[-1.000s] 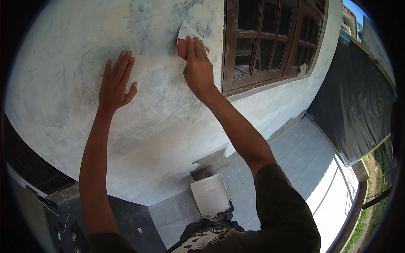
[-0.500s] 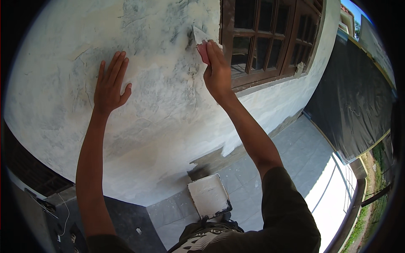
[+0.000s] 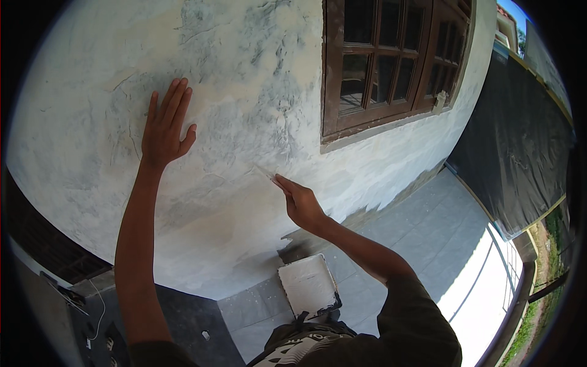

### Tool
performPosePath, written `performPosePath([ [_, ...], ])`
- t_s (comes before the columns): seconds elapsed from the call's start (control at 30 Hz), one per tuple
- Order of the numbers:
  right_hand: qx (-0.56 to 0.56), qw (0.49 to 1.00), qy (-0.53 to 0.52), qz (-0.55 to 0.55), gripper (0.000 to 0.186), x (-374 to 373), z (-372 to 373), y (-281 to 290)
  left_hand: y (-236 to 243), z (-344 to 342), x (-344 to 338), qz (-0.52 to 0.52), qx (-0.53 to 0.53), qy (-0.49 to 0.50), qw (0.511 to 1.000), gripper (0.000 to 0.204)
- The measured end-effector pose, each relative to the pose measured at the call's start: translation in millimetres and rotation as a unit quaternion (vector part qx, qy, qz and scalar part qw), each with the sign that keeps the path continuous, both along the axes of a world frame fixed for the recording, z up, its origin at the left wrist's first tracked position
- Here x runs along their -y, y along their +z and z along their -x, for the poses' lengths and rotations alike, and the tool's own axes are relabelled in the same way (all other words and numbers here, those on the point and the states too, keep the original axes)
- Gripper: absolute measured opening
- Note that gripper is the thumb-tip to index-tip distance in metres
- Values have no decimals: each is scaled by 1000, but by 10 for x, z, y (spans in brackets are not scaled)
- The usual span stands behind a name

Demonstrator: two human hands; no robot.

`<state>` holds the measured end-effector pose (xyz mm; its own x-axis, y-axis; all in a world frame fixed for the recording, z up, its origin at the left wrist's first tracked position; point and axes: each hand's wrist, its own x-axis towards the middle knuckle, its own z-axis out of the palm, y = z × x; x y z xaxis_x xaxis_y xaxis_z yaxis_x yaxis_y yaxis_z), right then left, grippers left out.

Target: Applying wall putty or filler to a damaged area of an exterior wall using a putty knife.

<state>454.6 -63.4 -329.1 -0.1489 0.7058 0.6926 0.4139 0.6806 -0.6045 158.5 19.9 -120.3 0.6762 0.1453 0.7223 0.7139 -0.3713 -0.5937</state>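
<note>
My left hand (image 3: pixel 165 128) rests open and flat on the mottled, cracked white wall (image 3: pixel 85 140), its fingers pointing up. Lower and to the right, my right hand (image 3: pixel 302 203) grips a pale scraper (image 3: pixel 266 173), its thin blade lying against the wall below and left of the window's corner. The grip end of the scraper is mostly hidden by my fingers.
A brown wooden window (image 3: pixel 397 73) sits at upper right. A paint tray (image 3: pixel 309 281) coated in white lies on grey floor tiles (image 3: pixel 391 257) at the wall's foot. A dark mat (image 3: pixel 189 318) and white cord (image 3: pixel 98 318) lie lower left. Black sheeting (image 3: pixel 501 147) hangs at right.
My right hand and the scraper have moved well down the wall from beside the window to below its lower left corner. My left hand stays in about the same place.
</note>
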Motion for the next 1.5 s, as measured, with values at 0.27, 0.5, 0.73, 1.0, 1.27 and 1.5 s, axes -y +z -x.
performPosePath([
  [0.27, -82, 915, -345, -192, 41, -932, -175, 1931, 5, -65, -26, -5, -2, -7, 1000, 68],
  [0.5, 118, 943, -203, -238, 57, -551, 698, 968, -16, -13, -16, -10, 9, -15, 1000, 66],
  [0.73, -59, 995, -75, 32, 40, -122, 89, 774, -42, -7, -19, -8, 5, -10, 1000, 66],
  [1.0, 151, 858, -387, -300, 59, -1163, 206, 1599, -12, -24, -54, -12, 4, -22, 1000, 67],
  [1.27, 189, 974, 102, 77, 58, 100, 527, -624, -10, 27, -24, -10, 10, -10, 1000, 66],
  [1.5, -83, 984, -119, -103, 40, -267, -181, 929, -4, 11, 20, -1, 7, 1, 1000, 67],
])
